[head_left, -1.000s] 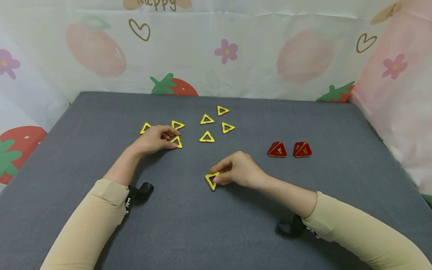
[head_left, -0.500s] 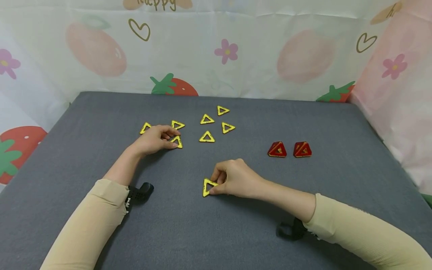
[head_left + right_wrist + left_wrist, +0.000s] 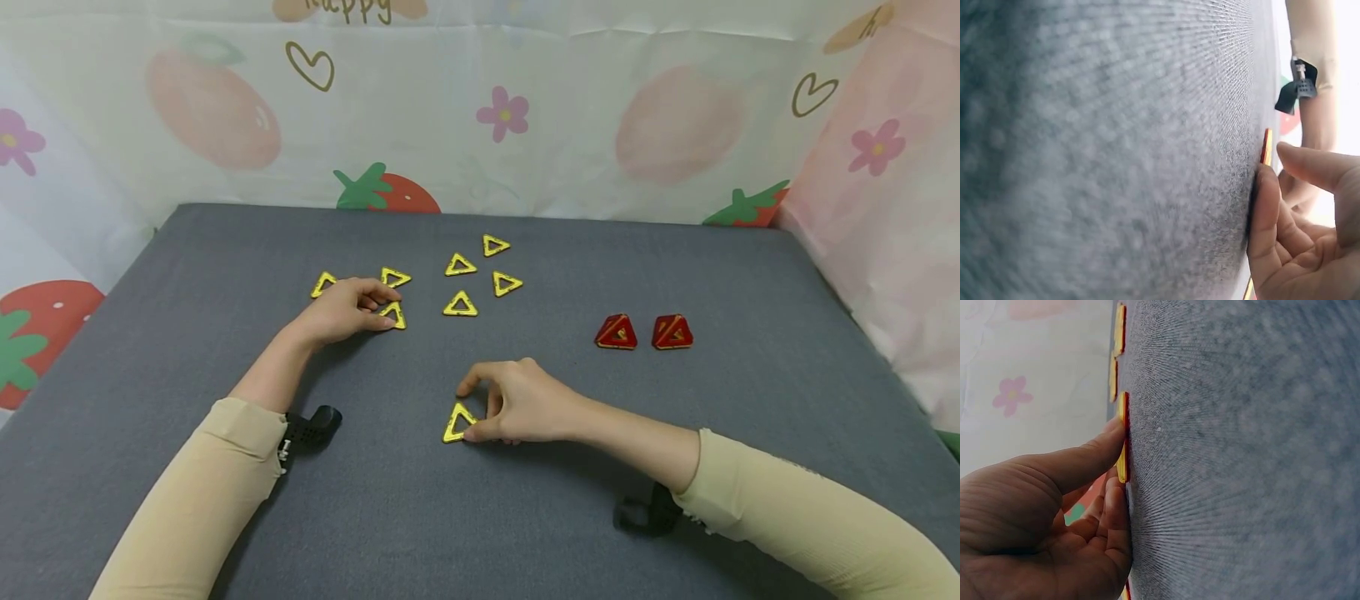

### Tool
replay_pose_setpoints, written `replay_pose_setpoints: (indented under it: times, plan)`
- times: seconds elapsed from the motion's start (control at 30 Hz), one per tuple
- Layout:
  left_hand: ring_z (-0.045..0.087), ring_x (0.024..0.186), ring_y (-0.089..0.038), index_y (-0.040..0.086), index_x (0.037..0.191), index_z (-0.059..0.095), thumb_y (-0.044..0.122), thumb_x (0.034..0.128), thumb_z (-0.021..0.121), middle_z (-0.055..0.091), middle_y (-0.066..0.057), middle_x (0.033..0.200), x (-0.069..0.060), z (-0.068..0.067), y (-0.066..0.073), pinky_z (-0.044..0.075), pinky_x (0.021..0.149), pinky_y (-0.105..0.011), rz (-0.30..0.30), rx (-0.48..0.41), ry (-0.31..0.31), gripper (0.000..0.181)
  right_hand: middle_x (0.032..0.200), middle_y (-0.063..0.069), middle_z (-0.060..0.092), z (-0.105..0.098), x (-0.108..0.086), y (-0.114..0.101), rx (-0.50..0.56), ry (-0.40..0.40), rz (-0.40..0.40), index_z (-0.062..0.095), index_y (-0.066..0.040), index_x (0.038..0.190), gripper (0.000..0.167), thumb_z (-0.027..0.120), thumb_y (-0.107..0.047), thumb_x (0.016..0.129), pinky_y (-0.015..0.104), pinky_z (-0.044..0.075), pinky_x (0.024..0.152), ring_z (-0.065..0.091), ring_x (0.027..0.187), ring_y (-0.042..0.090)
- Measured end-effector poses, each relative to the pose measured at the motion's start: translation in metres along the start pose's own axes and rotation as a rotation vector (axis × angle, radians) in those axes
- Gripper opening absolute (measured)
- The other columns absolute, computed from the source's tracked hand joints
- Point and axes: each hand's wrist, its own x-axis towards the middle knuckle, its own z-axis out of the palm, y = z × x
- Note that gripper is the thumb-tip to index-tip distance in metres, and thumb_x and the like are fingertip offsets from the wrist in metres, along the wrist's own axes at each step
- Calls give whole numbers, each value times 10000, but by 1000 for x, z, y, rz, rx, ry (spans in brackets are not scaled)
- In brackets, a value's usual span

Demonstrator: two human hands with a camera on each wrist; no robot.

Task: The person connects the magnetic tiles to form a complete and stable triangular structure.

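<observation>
Grey bench (image 3: 360,500), fruit-print backdrop (image 3: 480,50) behind, both same as a second ago. On my feed the right hand's (image 3: 525,404) yellow triangle (image 3: 452,427) lies on the bench, now turned point-away and slid slightly nearer the camera; that hand's fingers are loosely bent, not gripping, index tip just off the point, thumb over one corner. Left hand (image 3: 351,308) unchanged, thumb on another yellow triangle (image 3: 400,317); I can't tell if it pinches. Two red triangular pieces (image 3: 606,336) haven't moved.

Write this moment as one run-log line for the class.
left hand: thumb on yellow triangle | right hand: at frontmost yellow triangle | red triangles: untouched
</observation>
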Motion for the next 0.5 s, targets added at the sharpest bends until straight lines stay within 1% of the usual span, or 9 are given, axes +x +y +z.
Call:
replay_pose_setpoints:
  times: [0.1, 0.17, 0.3, 0.5]
  plan:
    - [494, 1122, -311, 28, 1317, 596, 115, 937, 668, 543, -208, 1315, 0, 0, 0, 419, 941, -413, 0, 2, 2, 397, 600, -49, 670, -2, 0, 3, 41, -49, -7, 650, -172, 1185, 394, 802, -194, 821, 249, 502, 517, 601, 470, 93]
    - [494, 1123, -310, 29, 1316, 597, 116, 937, 668, 543, -208, 1312, 0, 0, 0, 419, 942, -414, 1, 3, 3, 395, 603, -44, 674, -4, -1, 4, 60, -67, -10, 654, -184, 1187, 394, 799, -174, 821, 250, 496, 519, 601, 481, 99]
    - [491, 1128, -309, 31, 1317, 596, 118, 938, 668, 540, -206, 1309, 0, 0, 1, 418, 947, -415, -4, 0, 4, 395, 609, -34, 677, -5, -1, 5, 77, -81, -12, 663, -199, 1172, 379, 798, -158, 821, 243, 481, 521, 596, 488, 107]
    - [496, 1122, -319, 22, 1312, 594, 114, 932, 674, 543, -213, 1285, 0, 0, 2, 423, 944, -424, -8, 13, 9, 399, 625, -47, 672, -4, -1, 4, 61, -82, -8, 656, -191, 1157, 363, 803, -177, 825, 229, 469, 514, 577, 474, 94]
